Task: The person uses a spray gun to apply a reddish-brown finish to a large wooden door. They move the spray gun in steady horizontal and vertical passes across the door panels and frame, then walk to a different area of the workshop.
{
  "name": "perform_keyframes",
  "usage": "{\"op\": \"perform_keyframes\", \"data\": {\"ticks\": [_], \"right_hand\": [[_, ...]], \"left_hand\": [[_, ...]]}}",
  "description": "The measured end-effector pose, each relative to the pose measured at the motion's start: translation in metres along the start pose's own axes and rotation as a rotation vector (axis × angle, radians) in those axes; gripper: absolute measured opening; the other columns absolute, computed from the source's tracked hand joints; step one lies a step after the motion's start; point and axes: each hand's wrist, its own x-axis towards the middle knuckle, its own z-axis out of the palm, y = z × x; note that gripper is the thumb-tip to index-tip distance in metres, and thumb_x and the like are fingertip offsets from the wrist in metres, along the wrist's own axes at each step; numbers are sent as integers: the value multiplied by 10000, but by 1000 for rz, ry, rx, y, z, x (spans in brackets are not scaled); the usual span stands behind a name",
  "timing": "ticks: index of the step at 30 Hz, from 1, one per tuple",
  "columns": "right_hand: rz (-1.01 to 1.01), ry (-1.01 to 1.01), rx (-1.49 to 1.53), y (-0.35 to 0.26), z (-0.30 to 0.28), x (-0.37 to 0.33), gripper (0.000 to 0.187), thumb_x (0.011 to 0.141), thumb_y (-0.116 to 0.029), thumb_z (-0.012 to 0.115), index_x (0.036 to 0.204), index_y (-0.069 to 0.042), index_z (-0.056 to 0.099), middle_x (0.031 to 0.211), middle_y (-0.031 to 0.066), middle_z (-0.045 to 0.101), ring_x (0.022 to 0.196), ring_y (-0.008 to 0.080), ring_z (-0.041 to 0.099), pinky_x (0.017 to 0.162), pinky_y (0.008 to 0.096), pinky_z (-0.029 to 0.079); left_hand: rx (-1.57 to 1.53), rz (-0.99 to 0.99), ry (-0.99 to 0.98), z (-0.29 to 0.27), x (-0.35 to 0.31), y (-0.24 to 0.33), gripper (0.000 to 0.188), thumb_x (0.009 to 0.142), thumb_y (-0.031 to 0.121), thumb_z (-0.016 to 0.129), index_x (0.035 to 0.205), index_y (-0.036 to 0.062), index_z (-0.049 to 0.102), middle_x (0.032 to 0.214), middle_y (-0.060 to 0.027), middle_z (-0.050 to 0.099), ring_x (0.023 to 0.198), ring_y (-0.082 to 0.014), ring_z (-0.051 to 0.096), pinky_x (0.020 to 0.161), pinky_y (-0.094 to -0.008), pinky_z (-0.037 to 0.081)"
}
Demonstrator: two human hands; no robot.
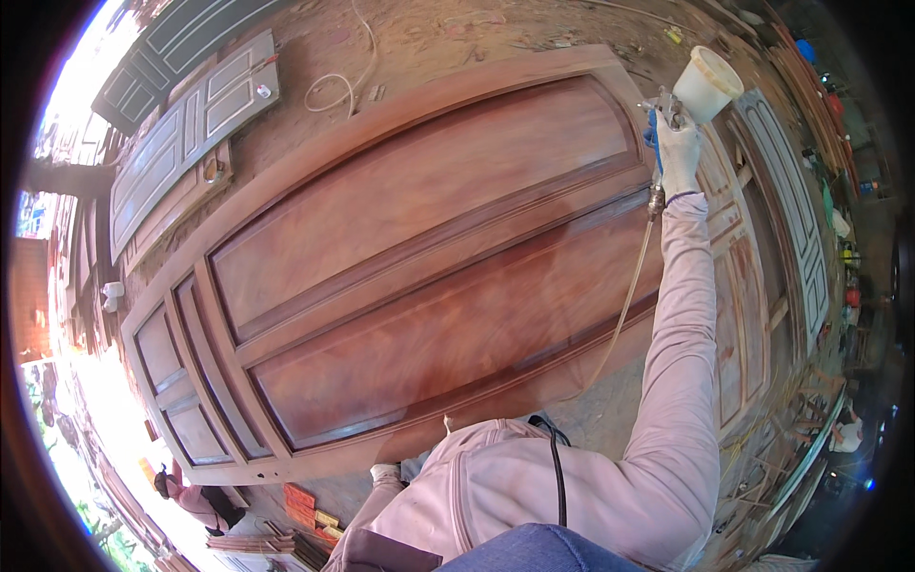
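Note:
My right hand (pixel 679 153), in a white glove, is wrapped round a spray gun (pixel 669 103) at the far right end of a large wooden door. On top of the gun sits a white cup (pixel 710 84), tilted to the right. A thin hose (pixel 629 291) runs from the gun's handle down toward my body. The door (pixel 429 219) lies flat before me, its raised panels reddish brown, with a darker, shinier look on the near panel. Low beside the door's near edge, my left hand (pixel 385 472) shows only as a bit of white glove; its fingers are hidden.
Grey panelled doors (pixel 195 133) lie at the far left. More doors (pixel 786 210) stand at the right. A loose hose (pixel 334 91) curls on the dirt floor beyond. At lower left, another person (pixel 202 502) is near stacked boards (pixel 267 545) and a red item (pixel 299 505).

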Motion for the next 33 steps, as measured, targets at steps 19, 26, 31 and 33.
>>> {"op": "perform_keyframes", "data": {"ticks": [19, 26, 31, 33], "right_hand": [[23, 75, 170, 9, 8, 18, 187, 898, -187, 662, 943, -9, 698, 677, 48, 666, 530, 120, 635, 474, 264, 503], [134, 139, 340, -9, 7, -11, 182, 900, -173, 649, 970, -9, 684, 684, 42, 658, 516, 119, 616, 463, 264, 490], [221, 161, 260, 14, -30, -40, 176, 906, -161, 672, 973, 2, 675, 718, 43, 644, 532, 122, 600, 475, 268, 490], [239, 177, 284, 11, -44, -59, 181, 910, -161, 674, 978, 6, 677, 732, 46, 649, 545, 120, 604, 483, 270, 499]], "left_hand": [[119, 1, -81, -23, 9, 7, 378, 984, 380, 464, 1275, 192, 618, 1364, -33, 577, 1265, -192, 518, 1023, -374, 432], [162, 20, -79, -34, 17, -4, 376, 983, 378, 473, 1277, 193, 616, 1370, -30, 572, 1271, -189, 512, 1029, -372, 426], [185, 37, -68, -43, 28, -9, 375, 981, 377, 480, 1279, 194, 615, 1375, -27, 568, 1275, -186, 508, 1034, -370, 421], [196, 48, -64, -47, 33, -9, 374, 981, 376, 482, 1279, 194, 615, 1377, -26, 566, 1277, -186, 506, 1035, -370, 419]]}}
